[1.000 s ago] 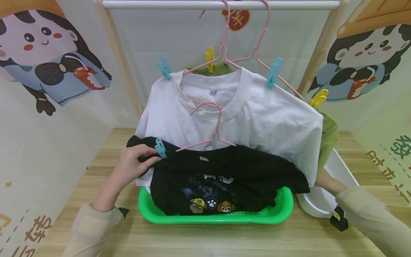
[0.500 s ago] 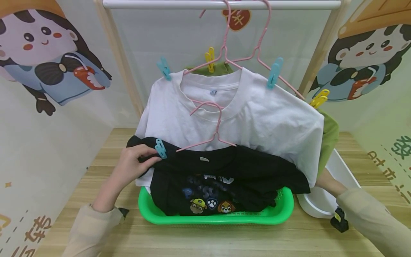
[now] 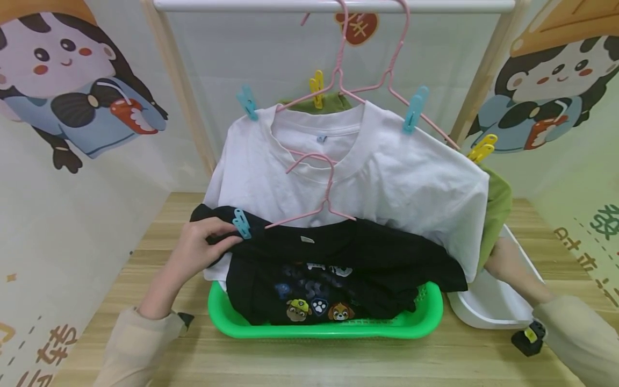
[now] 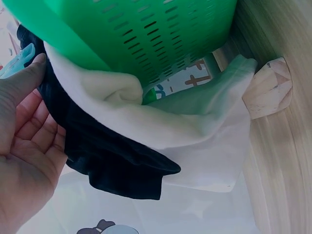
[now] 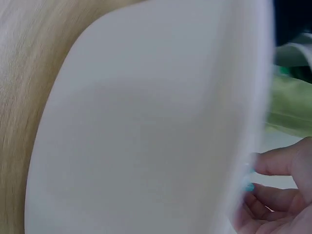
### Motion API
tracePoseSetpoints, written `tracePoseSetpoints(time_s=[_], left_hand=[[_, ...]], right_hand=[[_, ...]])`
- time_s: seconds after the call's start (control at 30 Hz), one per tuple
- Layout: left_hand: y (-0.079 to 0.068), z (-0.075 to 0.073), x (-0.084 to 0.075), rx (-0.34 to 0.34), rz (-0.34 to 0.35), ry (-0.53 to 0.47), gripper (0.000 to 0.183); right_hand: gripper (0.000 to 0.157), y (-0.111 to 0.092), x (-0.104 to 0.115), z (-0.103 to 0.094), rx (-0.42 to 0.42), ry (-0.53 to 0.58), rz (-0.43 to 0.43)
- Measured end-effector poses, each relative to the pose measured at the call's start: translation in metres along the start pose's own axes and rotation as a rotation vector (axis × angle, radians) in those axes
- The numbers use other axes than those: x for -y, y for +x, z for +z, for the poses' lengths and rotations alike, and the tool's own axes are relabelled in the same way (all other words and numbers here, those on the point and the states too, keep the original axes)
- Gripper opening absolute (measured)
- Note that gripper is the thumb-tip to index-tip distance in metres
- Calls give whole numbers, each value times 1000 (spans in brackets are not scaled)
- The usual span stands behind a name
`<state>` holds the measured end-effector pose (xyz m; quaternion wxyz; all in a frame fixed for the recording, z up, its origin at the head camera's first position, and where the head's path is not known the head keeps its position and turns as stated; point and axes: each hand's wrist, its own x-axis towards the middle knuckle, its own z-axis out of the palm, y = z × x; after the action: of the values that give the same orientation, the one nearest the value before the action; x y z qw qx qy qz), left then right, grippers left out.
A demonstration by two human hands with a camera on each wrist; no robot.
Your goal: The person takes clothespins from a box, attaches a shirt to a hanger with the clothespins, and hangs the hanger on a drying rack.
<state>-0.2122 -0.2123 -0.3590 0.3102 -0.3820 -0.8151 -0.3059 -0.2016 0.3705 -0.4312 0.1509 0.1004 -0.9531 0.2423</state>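
My left hand (image 3: 195, 244) pinches the shoulder of a black T-shirt (image 3: 309, 269) beside a blue clothespin (image 3: 242, 223) clipped there. In the left wrist view, the thumb lies against the black cloth just by that clothespin (image 4: 18, 61). A pink hanger (image 3: 329, 193) sticks up from the shirt's neck. My right hand (image 3: 512, 266), partly behind a green sleeve (image 3: 495, 209) in the head view, is over a white bin (image 3: 500, 306). In the right wrist view, its thumb and fingers pinch a small blue clothespin (image 5: 248, 185), partly hidden by the bin wall.
A white T-shirt (image 3: 420, 183) hangs on a pink hanger from the white rail (image 3: 242, 6), held by blue clothespins. Behind it hangs a green garment with yellow clothespins (image 3: 481, 149). The black shirt's lower part lies in a green basket (image 3: 333, 331) on the wooden table.
My right hand has moved right and slightly up, coming further out from behind the green sleeve, over the white bin. The left hand and the black T-shirt stay in place.
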Motion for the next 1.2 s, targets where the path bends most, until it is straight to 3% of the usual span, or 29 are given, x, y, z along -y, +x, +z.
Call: tracePoseSetpoints(time_s=[0.07,0.13,0.3,0.4,0.5,0.63,0.8,0.97,1.2], left_hand=[[-1,0,0,-1,-5,-2,24],[-1,-1,0,0,-8,-1,24],[-1,0,0,-5,-5,-1,24],[-1,0,0,-10,1,-7,24],[0,0,0,-14,7,-15,24],[0,0,0,-21,12,-25,24],[0,0,2,-31,20,-18,26],[-1,-1,2,-19,13,-3,23],[-1,-1,0,-8,7,2,23]], right_hand=[[10,-6,39,-24,11,-32,75],[11,-11,59,-39,-1,-33,133],[29,-24,77,-62,-115,44,230],[29,-31,87,-74,-222,103,271],[25,-40,98,-85,-322,233,278],[46,-49,116,-95,-429,358,193],[40,-48,140,-92,-494,356,38],[39,-42,157,-82,-481,416,-138],[39,-31,174,-68,-453,500,-244]])
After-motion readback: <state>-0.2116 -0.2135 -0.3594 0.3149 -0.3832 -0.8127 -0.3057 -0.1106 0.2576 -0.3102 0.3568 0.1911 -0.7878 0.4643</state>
